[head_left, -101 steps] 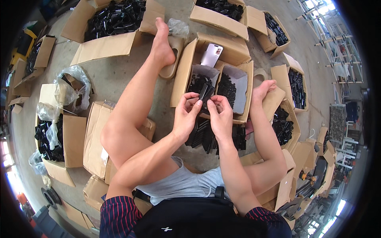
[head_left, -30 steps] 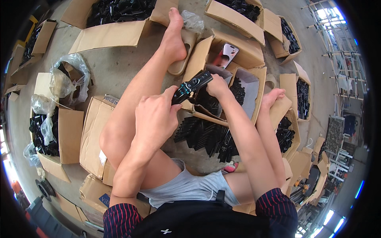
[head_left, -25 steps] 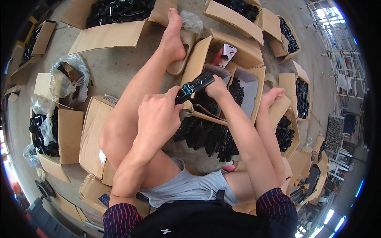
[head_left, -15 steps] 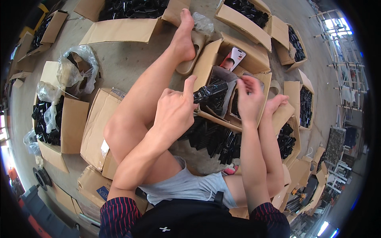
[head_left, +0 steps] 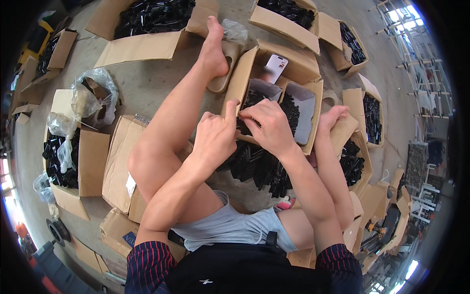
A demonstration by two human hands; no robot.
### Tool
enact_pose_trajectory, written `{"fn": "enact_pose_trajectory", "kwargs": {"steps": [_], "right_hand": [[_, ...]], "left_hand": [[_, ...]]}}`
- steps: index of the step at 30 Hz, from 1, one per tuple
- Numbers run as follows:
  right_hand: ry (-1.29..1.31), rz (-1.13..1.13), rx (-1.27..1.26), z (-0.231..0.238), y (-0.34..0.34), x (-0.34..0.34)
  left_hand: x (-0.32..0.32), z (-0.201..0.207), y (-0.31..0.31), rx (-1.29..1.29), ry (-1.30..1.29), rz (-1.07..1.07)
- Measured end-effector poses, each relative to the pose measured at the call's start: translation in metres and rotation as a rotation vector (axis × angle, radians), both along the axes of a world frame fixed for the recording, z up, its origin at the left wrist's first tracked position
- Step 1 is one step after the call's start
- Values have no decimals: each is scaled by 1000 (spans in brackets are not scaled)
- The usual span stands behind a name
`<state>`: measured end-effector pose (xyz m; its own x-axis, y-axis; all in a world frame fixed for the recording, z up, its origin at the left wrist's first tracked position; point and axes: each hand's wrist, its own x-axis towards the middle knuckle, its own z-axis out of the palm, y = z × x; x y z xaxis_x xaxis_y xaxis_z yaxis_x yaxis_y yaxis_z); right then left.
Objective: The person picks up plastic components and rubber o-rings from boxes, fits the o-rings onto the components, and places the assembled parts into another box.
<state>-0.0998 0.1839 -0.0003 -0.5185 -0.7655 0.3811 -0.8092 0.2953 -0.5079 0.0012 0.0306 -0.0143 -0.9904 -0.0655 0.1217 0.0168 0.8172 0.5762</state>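
Note:
My left hand [head_left: 215, 139] is closed with its index finger pointing up. It grips a black plastic part, now mostly hidden behind my fingers. Thumb and fingertips of my right hand [head_left: 269, 126] pinch together against the left hand at that part; whatever small thing they hold is covered. Just beyond both hands stands an open carton [head_left: 316, 110] with two grey-lined compartments. Small black pieces [head_left: 291, 110] partly fill the right compartment, and more lie in the left one. Below the carton, a heap of long black plastic parts [head_left: 254, 166] lies between my legs.
A phone [head_left: 276, 65] leans inside the carton's far end. Open boxes of black parts [head_left: 155, 18] surround me, with another box [head_left: 94, 161] at left beside clear plastic bags [head_left: 88, 93]. A metal rack [head_left: 421, 68] stands at far right.
My right hand has moved left from above the right compartment to meet my left hand. The black part, visible before, is now mostly covered. The view has shifted slightly.

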Motion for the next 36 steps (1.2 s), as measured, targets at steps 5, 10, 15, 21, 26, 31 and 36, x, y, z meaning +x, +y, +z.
{"fn": "enact_pose_trajectory", "kwargs": {"steps": [5, 10, 15, 21, 26, 31, 36], "right_hand": [[-42, 13, 55, 7, 3, -1], [-25, 53, 117, 7, 4, 1], [-66, 27, 137, 10, 7, 0], [-47, -175, -33, 12, 22, -3], [-272, -765, -226, -26, 83, -41], [-350, -730, 653, -131, 144, -58], [-530, -863, 749, -143, 136, -68]], "left_hand": [[0, 4, 1, 43, -41, 10], [1, 2, 0, 53, 27, 20], [1, 4, 1, 67, 0, 13], [0, 9, 1, 183, -55, 58], [-10, -16, -5, 1095, -222, 222], [-17, -10, -3, 1734, -307, 246], [-20, -22, 6, 1952, -237, 219]]}}
